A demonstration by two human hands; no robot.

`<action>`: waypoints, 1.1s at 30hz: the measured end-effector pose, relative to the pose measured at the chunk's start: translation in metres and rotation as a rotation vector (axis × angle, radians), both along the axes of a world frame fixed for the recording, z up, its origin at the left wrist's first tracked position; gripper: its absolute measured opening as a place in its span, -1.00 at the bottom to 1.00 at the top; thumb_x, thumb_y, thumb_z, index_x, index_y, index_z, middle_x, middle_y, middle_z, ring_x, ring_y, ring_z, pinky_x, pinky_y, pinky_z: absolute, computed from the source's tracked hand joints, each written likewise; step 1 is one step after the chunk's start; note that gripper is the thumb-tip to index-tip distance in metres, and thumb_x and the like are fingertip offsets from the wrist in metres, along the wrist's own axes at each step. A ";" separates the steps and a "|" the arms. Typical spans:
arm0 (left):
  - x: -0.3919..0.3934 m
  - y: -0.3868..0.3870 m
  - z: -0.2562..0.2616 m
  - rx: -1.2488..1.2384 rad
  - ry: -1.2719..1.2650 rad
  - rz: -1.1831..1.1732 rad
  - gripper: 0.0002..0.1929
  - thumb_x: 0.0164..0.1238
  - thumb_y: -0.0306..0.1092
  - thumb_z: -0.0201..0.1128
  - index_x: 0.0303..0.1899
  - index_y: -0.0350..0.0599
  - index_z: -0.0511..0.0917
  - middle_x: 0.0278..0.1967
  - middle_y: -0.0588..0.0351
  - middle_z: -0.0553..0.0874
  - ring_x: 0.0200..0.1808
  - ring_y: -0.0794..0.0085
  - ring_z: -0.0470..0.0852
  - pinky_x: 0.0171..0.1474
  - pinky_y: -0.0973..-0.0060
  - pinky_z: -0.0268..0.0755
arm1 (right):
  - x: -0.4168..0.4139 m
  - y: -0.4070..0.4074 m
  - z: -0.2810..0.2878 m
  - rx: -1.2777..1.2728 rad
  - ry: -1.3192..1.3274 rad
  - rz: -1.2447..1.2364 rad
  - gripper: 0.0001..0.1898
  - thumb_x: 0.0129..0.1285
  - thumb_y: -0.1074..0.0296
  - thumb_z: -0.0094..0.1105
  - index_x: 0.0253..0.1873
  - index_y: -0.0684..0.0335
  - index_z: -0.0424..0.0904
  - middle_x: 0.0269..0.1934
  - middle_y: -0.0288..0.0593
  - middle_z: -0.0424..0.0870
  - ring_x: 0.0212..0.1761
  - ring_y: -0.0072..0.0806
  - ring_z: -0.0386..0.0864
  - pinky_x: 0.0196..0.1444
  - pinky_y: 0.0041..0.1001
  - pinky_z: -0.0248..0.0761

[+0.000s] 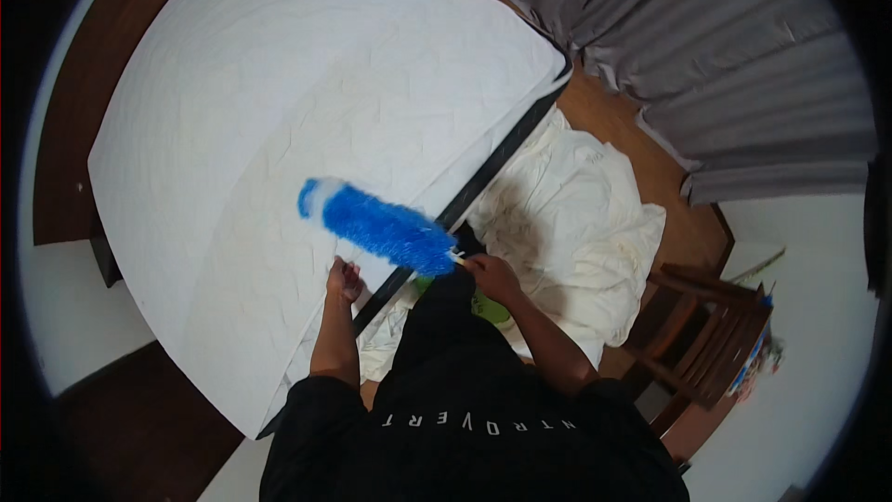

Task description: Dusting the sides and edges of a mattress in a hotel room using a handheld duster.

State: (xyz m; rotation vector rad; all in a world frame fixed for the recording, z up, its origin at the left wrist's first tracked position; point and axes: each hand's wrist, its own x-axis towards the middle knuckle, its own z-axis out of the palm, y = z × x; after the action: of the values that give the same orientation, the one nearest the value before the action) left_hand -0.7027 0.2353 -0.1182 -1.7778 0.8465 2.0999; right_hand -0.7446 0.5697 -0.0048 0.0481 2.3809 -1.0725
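My right hand (495,282) grips the pale handle of a fluffy blue duster (387,226). The duster's head has a whitish band near its far end and reaches left over the bed's edge. Whether its fibres touch the white-covered mattress (334,84) I cannot tell. My left hand (344,280) is raised below the duster, apart from it, over the mattress edge. Its fingers are curled, and nothing shows in them. A dark band (502,153) runs along the near side of the mattress.
Crumpled white bedding (578,223) lies on the wooden floor (606,104) at my right, close to my green footwear (491,308). A slatted wooden chair (711,341) stands beyond it. Grey curtains (732,70) hang at the upper right. A dark headboard (77,104) borders the bed's far left.
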 end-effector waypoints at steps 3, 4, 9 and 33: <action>0.035 -0.030 -0.016 0.317 0.548 -0.136 -0.67 0.22 0.12 0.03 -0.54 0.14 0.39 -0.73 0.37 0.34 -0.67 0.61 0.36 -0.61 0.59 0.13 | -0.031 0.028 0.004 -0.014 -0.107 -0.069 -0.71 0.20 0.11 0.01 -0.19 0.20 0.57 -0.41 -0.06 0.60 -0.35 -0.26 0.56 -0.30 -0.37 0.35; 0.024 -0.019 -0.019 0.329 0.550 -0.130 -0.67 0.22 0.12 0.03 -0.54 0.14 0.39 -0.73 0.37 0.34 -0.67 0.61 0.36 -0.61 0.59 0.13 | -0.043 0.041 0.005 0.027 -0.095 -0.083 -0.69 0.19 0.09 -0.03 -0.21 0.19 0.57 -0.39 -0.02 0.59 -0.29 -0.12 0.54 -0.22 -0.28 0.36; 0.007 0.015 -0.022 -0.241 -0.242 0.028 -0.64 0.23 0.10 0.03 -0.45 0.01 0.46 -0.70 0.25 0.41 -0.72 0.54 0.33 -0.68 0.55 0.15 | -0.084 0.054 0.044 0.080 0.063 -0.041 -0.69 0.22 0.08 -0.05 -0.18 0.17 0.55 -0.45 0.01 0.58 -0.35 -0.08 0.54 -0.29 -0.25 0.37; -0.042 0.129 0.025 -0.077 0.145 0.419 -0.60 0.20 0.06 0.12 -0.35 -0.16 0.44 -0.47 0.19 0.54 -0.46 0.47 0.51 -0.50 0.56 0.34 | -0.190 0.031 0.062 0.080 0.130 0.259 -0.60 0.29 0.02 -0.21 -0.16 0.23 0.50 -0.34 0.11 0.57 -0.23 0.04 0.50 -0.19 -0.16 0.33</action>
State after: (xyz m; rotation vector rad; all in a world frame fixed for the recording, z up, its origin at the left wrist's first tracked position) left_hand -0.7450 0.3640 -0.0935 -2.0032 0.6373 2.5114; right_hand -0.9351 0.6004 0.0568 -0.3027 2.4609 -0.8820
